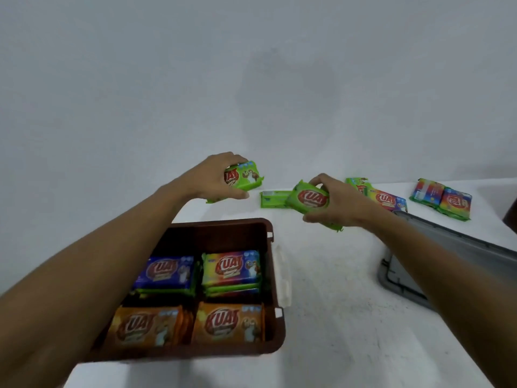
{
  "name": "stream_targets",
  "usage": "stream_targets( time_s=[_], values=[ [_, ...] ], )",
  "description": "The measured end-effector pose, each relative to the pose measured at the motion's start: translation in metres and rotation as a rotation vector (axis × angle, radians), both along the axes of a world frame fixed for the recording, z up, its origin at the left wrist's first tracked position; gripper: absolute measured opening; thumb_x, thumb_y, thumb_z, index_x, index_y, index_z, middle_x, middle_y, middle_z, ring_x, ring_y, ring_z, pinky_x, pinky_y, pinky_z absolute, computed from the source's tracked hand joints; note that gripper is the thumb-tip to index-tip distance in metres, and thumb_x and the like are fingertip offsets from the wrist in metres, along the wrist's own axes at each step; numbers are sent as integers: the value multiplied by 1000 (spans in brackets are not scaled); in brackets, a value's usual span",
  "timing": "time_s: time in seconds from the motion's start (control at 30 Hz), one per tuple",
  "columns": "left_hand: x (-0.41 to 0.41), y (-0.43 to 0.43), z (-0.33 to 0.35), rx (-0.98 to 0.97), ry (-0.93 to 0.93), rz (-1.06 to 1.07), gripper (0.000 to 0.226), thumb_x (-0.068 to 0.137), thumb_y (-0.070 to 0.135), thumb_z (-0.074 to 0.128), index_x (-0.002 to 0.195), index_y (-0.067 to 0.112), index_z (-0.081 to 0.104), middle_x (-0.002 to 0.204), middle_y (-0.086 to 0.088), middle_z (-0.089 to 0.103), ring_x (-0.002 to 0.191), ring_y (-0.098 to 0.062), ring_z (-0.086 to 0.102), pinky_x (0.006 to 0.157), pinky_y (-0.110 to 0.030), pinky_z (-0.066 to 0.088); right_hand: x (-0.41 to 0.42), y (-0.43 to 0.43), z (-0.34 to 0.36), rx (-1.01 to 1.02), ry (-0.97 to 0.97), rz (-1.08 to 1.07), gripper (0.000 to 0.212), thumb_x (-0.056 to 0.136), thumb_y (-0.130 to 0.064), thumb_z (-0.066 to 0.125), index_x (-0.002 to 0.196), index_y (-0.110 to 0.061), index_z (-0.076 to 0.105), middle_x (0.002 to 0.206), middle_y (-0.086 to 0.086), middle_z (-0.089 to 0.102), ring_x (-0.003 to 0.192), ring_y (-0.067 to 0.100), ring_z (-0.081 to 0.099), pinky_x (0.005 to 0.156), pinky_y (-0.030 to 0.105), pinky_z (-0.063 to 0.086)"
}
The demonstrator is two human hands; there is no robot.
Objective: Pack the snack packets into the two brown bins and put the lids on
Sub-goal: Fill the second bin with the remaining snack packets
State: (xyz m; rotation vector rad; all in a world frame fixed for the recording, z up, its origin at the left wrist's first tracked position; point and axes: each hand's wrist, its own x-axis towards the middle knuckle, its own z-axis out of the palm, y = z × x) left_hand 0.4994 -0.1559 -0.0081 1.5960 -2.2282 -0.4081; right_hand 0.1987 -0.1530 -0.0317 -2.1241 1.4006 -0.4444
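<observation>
1 brown bin (218,236) in view, low left on the white worktop (335,303), open, with a white latch (283,278) on its right wall. 4 stacks inside, 2x2:
- blue stack (167,273) far left
- rainbow stack (230,268) far right
- left orange stack (145,326) near left
- right orange stack (228,322) near right

Packets per stack: cannot count

Left hand (216,177) is just beyond the bin's far edge, fingers curled over the top and thumb underneath, gripping 1 green packet (247,177). A green edge shows below the hand; cannot tell if it's a second packet

1 flat green packet (271,198) lies on the worktop between the hands

Right hand (340,204) has fingers curled over and thumb below, gripping 1 tilted green packet (309,201), lifted off the worktop and overlapping the flat one in view

Behind the right hand there are 2 loose packets side by side: green one (357,182), rainbow one (389,199). Further right, well apart, 2 more touching each other: striped packet (426,193), red-faced packet (456,204)

1 grey lid (453,245) at the right edge, with the right forearm crossing over it
</observation>
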Motion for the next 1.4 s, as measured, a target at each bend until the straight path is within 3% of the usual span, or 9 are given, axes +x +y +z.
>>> stream_targets(
  time_s=[0.1, 0.27, 0.47, 0.6, 0.73, 0.87, 1.1, 1.27, 1.4],
  values=[
    [21, 31, 6, -22, -10, 5, 71, 68, 40, 85, 127, 23, 50, 114, 5, 54, 95, -13, 57, 74, -17, 42, 33, 29, 22, -61, -16, 37, 61, 70, -37, 81, 120, -27, 47, 103, -2, 61, 81, 7, 60, 55, 18, 44],
    [53, 85, 8, -22, -7, 19, 64, 66, 36, 87, 119, 25, 53, 110, 5, 57, 90, -10, 58, 71, -20, 46, 79, 70, 35, -221, 146, 240, 68, 69, -40, 80, 129, -23, 53, 112, -3, 47, 98, 14, 51, 82, 27, 46],
    [87, 133, -13, -12, -124, -36, 67, 61, 56, 81, 118, 26, 61, 112, 10, 47, 94, -7, 54, 77, -24, 46, 117, 93, 19, -251, 295, 327, 67, 74, -46, 74, 134, -28, 51, 117, -4, 52, 109, 16, 49, 91, 36, 45],
    [97, 148, -29, 3, -274, -89, 68, 64, 55, 79, 123, 26, 61, 101, 10, 47, 89, -7, 51, 76, -27, 46, 122, 101, -7, -437, 492, 431, 44, 80, -47, 66, 121, -33, 59, 121, -5, 57, 113, 20, 47, 89, 40, 41],
    [102, 155, -45, 4, -614, -90, 73, 67, 63, 72, 129, 29, 55, 111, 9, 51, 106, -14, 49, 81, -38, 49, 130, 108, -24, -675, 628, 399, 31, 76, -45, 71, 102, -28, 71, 109, 1, 49, 105, 26, 46, 82, 42, 37],
    [96, 156, -46, 25, -703, -75, 63, 72, 58, 72, 124, 29, 54, 110, 10, 46, 102, -15, 52, 70, -34, 44, 138, 113, -26, -580, 669, 368, 34, 84, -38, 63, 115, -24, 62, 108, 1, 58, 92, 27, 61, 64, 32, 39],
    [88, 151, -47, 14, -740, -95, 50, 73, 56, 69, 110, 26, 52, 105, 10, 53, 93, -15, 55, 63, -31, 37, 134, 107, -29, -559, 570, 373, 30, 82, -42, 65, 107, -25, 66, 106, -4, 64, 95, 21, 62, 65, 29, 42],
    [75, 135, -34, -39, -472, -102, 36, 85, 58, 57, 104, 27, 58, 83, 14, 56, 73, -5, 51, 60, -29, 44, 112, 98, -26, -449, 238, 393, 25, 86, -42, 65, 103, -24, 69, 100, -7, 63, 98, 12, 54, 77, 28, 45],
    [44, 116, -23, -165, -338, -130, 22, 91, 48, 55, 98, 28, 60, 77, 12, 56, 70, -6, 51, 61, -33, 47, 66, 82, -22, -568, 84, 296, 10, 89, -30, 64, 94, -22, 68, 94, -11, 58, 91, 9, 46, 80, 29, 41]
  ],
)
